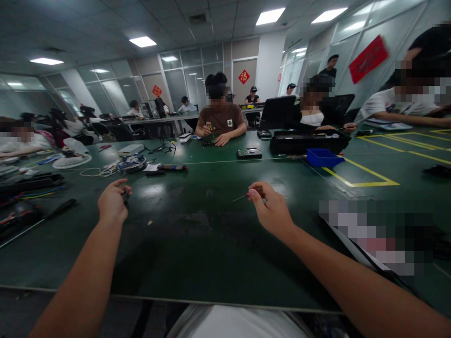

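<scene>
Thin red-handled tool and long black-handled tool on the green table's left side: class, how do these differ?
The thin red-handled tool is held in the right grip; the long black-handled tool lies on the green table. The red-handled tool looks much shorter than the black-handled one. Both have slim, straight shafts.

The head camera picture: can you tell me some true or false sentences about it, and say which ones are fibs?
1. The right hand holds a thin tool with a metal shaft. True.
2. The two hands are touching each other. False: they are well apart.
3. The left hand holds a small dark thing. True, though it is too hidden to say what it is.
4. The blue tray is at the picture's left edge. False: the blue tray is right of the middle.
5. The person across the table wears a brown shirt. True.
</scene>
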The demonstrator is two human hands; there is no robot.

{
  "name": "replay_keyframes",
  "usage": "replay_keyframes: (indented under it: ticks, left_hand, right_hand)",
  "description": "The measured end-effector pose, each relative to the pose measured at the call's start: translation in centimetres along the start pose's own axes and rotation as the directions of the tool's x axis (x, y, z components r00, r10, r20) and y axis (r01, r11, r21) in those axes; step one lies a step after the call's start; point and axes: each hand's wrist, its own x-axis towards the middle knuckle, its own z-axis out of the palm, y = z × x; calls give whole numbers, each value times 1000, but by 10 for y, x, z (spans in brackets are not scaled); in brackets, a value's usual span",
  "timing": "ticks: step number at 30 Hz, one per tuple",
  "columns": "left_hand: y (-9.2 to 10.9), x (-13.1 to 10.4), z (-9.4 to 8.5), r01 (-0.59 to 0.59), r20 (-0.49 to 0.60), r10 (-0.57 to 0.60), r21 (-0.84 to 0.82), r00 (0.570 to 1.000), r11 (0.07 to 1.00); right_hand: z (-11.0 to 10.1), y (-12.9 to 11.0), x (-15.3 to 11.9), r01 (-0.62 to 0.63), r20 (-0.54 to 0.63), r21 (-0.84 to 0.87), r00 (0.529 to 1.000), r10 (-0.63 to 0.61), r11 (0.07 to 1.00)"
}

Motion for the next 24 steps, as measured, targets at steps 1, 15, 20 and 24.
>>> replay_keyframes:
  ticks: [1, 15, 20, 24]
  left_hand:
    - [4, -9, 9, 53, 9, -52, -50, 999, 997]
    - [17, -139, 114, 392, 738, -190, -109, 648, 913]
    - [-3, -168, 143, 163, 785, -82, -24, 614, 986]
    - [-19, -177, 151, -16, 793, -95, 130, 601, 991]
  right_hand:
    - [0, 0, 0, -2, 1, 1, 1000, 2, 1000]
    - [2, 4, 0, -10, -11, 24, 1000, 10, 1000]
    - [4, 7, 0, -62, -24, 83, 998, 64, 995]
    - [4, 6, 0, -102, -16, 90, 994, 104, 991]
